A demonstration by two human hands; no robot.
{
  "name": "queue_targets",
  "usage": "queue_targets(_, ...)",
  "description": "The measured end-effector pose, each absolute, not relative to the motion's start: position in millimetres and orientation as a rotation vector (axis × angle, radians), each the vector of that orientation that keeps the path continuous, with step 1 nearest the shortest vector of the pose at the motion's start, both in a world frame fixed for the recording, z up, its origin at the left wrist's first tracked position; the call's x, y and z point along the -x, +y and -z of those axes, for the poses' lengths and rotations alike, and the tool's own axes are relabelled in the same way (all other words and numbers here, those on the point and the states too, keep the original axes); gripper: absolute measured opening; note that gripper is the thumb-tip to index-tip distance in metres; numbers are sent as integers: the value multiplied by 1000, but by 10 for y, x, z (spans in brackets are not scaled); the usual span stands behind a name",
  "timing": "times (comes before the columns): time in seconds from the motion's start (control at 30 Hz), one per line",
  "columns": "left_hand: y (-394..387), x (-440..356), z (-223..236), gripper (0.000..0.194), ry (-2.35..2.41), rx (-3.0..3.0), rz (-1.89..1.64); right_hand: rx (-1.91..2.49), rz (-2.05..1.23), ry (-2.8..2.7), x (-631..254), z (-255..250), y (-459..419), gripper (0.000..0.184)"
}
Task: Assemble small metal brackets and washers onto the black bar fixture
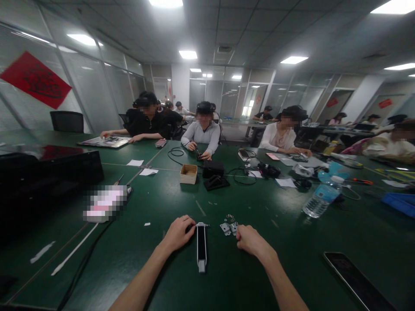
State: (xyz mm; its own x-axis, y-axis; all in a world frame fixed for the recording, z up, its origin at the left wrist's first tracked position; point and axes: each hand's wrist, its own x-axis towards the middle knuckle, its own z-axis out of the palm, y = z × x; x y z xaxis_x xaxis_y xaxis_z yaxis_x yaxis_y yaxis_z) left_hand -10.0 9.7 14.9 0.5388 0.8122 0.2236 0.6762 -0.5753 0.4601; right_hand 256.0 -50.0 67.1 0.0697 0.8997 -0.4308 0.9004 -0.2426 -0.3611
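My left hand [178, 232] rests on the green table [155, 259], fingers curled, touching the upper left side of a long black and silver device [201, 246] that lies flat between my hands. My right hand [250, 238] is closed in a loose fist just right of it, its fingertips at a small cluster of silver metal parts [228, 227]. Whether either hand grips anything I cannot make out.
A phone [356, 280] lies at the near right. A water bottle [320, 198] lies on its side at the right. A cardboard box [188, 173] and black gear [214, 175] sit mid-table. A dark case [48, 172] stands at the left. Several people work across the table.
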Motion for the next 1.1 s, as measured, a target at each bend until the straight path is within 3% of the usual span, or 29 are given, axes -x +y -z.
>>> queue_targets(0.57,67,98,-183,19,1227,-2460,-616,-2228,1154,2245,-2651,-518,-711,25)
queue_targets(0.77,57,102,-199,20,1228,-2447,-611,-2294,879,2176,-2685,-606,-752,13)
queue_targets(0.9,54,109,-204,20,1227,-2440,-620,-2259,896,2208,-2672,-627,-779,15)
queue_targets(1.1,68,118,-155,19,1229,-2450,-635,-2163,606,2200,-2522,-641,-745,14)
